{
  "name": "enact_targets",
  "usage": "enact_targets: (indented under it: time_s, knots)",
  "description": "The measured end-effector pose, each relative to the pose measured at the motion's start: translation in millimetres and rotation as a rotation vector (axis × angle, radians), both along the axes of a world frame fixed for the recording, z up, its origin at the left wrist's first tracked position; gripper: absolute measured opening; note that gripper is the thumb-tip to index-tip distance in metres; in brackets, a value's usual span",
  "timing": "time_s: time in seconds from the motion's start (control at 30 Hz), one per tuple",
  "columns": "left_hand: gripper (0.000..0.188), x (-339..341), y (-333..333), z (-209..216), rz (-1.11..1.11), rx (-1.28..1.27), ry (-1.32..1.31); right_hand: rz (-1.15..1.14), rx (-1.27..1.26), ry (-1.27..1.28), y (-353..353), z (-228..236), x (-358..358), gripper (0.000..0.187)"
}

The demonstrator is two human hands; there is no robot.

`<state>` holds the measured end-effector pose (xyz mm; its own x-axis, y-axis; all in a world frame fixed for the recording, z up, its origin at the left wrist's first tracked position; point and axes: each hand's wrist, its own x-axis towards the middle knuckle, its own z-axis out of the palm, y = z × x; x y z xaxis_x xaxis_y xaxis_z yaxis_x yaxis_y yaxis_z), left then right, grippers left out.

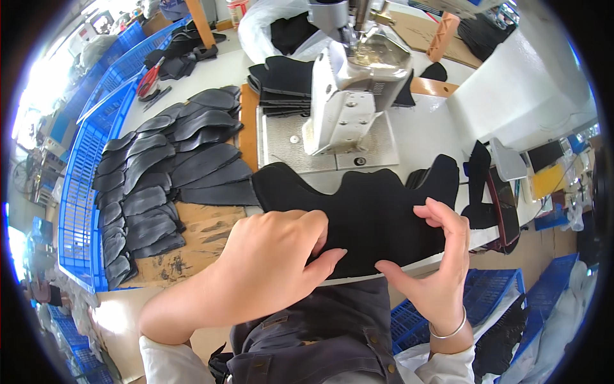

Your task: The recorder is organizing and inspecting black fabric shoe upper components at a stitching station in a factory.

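Black cut pieces with wavy edges (pixel 384 221) lie at the near edge of the table (pixel 230 70), in front of the sewing machine (pixel 348 109). Your left hand (pixel 272 249) is over their left part, fingers curled; whether they grip anything, I cannot tell. Your right hand (pixel 442 288) is at their right side, thumb and fingers spread apart. Dark overlapping pieces (pixel 150 163) lie to your left.

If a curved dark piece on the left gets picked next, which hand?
Left, likely: the left hand is over the black panel's left side, nearer the curved dark pieces. The right hand is at the panel's right side, with farther to go.
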<state>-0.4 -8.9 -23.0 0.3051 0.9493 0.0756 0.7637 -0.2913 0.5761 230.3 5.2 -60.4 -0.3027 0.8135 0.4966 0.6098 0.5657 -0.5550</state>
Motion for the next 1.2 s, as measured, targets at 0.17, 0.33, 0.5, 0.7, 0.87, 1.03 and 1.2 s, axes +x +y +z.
enact_targets:
  time_s: [0.17, 0.33, 0.5, 0.7, 0.87, 1.03, 1.2]
  knots:
    - [0.025, -13.2, 8.1, 0.6, -0.091, -0.069, -0.088, -0.012, 0.006, -0.099, 0.2, 5.8, -1.4, 0.078]
    - [0.024, -13.7, 6.8, -0.6, -0.095, -0.110, -0.100, -0.030, -0.026, -0.132, -2.6, 8.4, -1.6, 0.077]
    - [0.024, -17.1, 4.5, -7.3, -0.097, -0.078, -0.116, -0.029, -0.038, -0.144, -3.2, 6.1, -3.3, 0.075]
    - [0.023, -10.5, -3.1, -10.2, -0.055, 0.037, -0.118, -0.028, -0.029, -0.135, -2.5, 8.0, -1.7, 0.073]
    - [0.019, 6.4, -26.8, -10.4, 0.116, 0.239, 0.171, 0.010, 0.025, -0.174, 1.6, 10.4, 0.0, 0.069]
    - [0.045, 49.7, -51.8, -31.1, -0.026, 0.521, 0.444, 0.201, -0.136, -0.069, 21.6, 19.0, 14.9, 0.048]
    - [0.075, 68.4, -50.6, -47.4, 0.010, 0.407, 0.415, 0.311, -0.624, 0.014, 53.4, 43.7, 32.8, 0.019]
